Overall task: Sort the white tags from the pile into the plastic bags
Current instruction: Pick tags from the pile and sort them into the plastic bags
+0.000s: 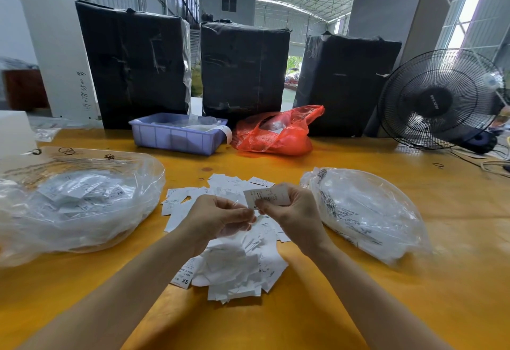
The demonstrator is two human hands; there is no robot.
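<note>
Right hand (289,206) pinched a thin rectangular white paper tag (266,196), long axis left-right, above the loose tag pile (234,253) on the yellow tabletop (358,308), left hand (218,218) curled, grip unclear, crinkled clear plastic bags left (77,203) and right (367,211).

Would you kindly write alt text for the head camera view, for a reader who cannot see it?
Over a pile of white tags on a yellow table, a person's right hand pinches one white tag while the left hand curls beside it. Clear plastic bags lie to the left and right; the left one holds tags.
</note>
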